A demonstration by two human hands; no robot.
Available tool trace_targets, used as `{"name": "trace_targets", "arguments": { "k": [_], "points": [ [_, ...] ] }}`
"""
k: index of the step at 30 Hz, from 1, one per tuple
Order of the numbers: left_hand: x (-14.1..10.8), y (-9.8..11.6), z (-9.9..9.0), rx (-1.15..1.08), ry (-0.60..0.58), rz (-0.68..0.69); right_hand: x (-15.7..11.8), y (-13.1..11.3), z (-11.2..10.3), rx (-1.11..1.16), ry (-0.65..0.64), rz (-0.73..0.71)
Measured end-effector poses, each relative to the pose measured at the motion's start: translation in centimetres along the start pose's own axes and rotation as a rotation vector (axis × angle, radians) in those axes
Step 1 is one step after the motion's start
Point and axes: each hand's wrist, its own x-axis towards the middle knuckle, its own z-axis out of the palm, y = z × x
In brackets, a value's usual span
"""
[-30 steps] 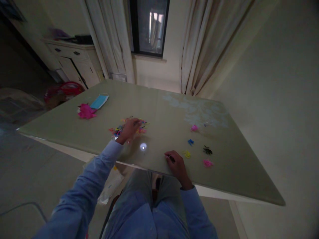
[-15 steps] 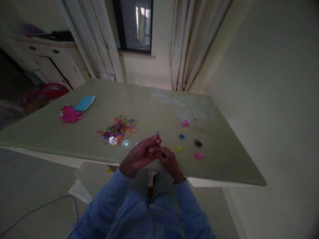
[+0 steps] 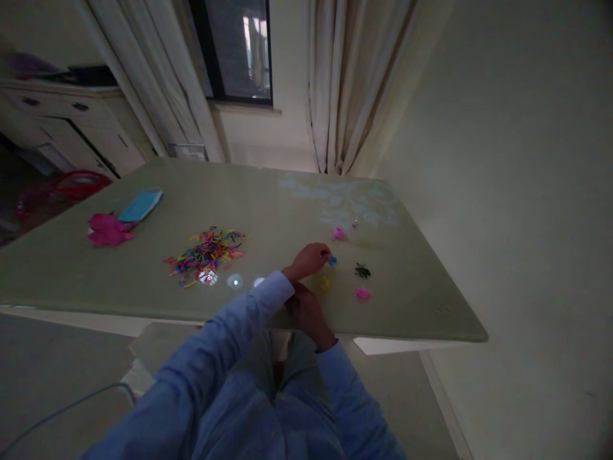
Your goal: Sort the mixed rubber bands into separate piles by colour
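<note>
My left hand (image 3: 310,260) reaches across to the right, its fingertips pinched at the small blue pile (image 3: 332,261). Nearer the table's front edge, my right hand (image 3: 309,312) is curled, partly behind the left wrist; its fingertips are hidden. A yellow pile (image 3: 325,283) lies just below my left hand. Farther right are a black pile (image 3: 363,271) and a pink pile (image 3: 363,294). Another pink pile (image 3: 338,234) sits behind the blue one. A large heap of mixed coloured bands (image 3: 211,252) spreads out left of my hands.
The table (image 3: 407,306) has a bright pink crumpled item (image 3: 110,230) and a blue face mask (image 3: 141,205) at its left. A small clear object (image 3: 355,223) lies behind the piles. Curtains and a window stand beyond the table.
My left hand has moved right, from above the table's front edge to the blue pile, carrying a small blue piece. My right hand stays near the edge. The view has shifted slightly.
</note>
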Motion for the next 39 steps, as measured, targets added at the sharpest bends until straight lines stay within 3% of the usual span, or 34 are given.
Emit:
{"name": "trace_targets", "arguments": {
  "k": [3,7,16,19,22,27,31,36,39],
  "points": [
    [1.7,-0.7,1.3,0.05,-0.039,-0.008,-0.1,0.0,0.0,0.031,0.012,-0.007],
    [2.2,-1.6,2.1,0.071,-0.057,-0.003,-0.1,-0.1,-0.1,0.005,0.002,-0.014],
    [0.4,-3.0,0.4,-0.021,0.002,0.003,-0.2,-0.6,-0.3,0.001,-0.01,-0.025],
    [-2.3,-4.3,-1.0,-0.124,0.063,-0.038,-0.2,-1.0,-0.6,0.035,0.008,-0.034],
    [-6.7,-5.9,-2.6,-0.213,0.159,-0.112,-0.1,-1.1,-0.8,0.043,0.02,-0.049],
    [-15.1,-9.0,-5.0,-0.047,0.261,-0.129,0.7,-1.0,-1.1,0.071,-0.006,0.031],
    [-18.6,-10.6,-5.6,-0.034,0.235,-0.057,3.4,-1.9,-0.8,0.055,-0.021,0.103],
    [-18.8,-10.6,-5.3,-0.059,0.244,-0.05,9.8,-3.7,1.4,0.009,-0.113,0.029],
    [-18.8,-10.5,-5.3,-0.114,0.275,-0.073,14.2,-4.6,3.3,-0.194,-0.205,-0.038]
  ]
}}
